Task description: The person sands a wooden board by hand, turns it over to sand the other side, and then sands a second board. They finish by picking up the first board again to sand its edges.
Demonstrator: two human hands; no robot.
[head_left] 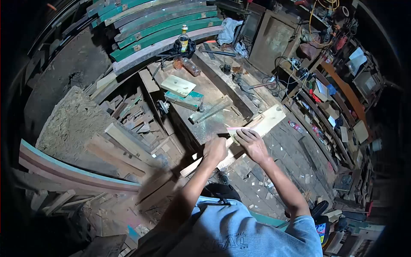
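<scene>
A long pale wooden board lies slantwise across the near end of the workbench. My left hand is closed above the board; what it grips, if anything, is too small to make out. Just to its right, my right hand holds a small flat piece with a pinkish edge against the board, its fingers pressed together over it. Beyond my hands, a narrow wooden strip rests on the bench.
A pale block and a green-painted block sit on the workbench. Behind stand a bottle and a glass. Green beams are stacked at the back. Offcuts litter the floor; cluttered shelves line the right.
</scene>
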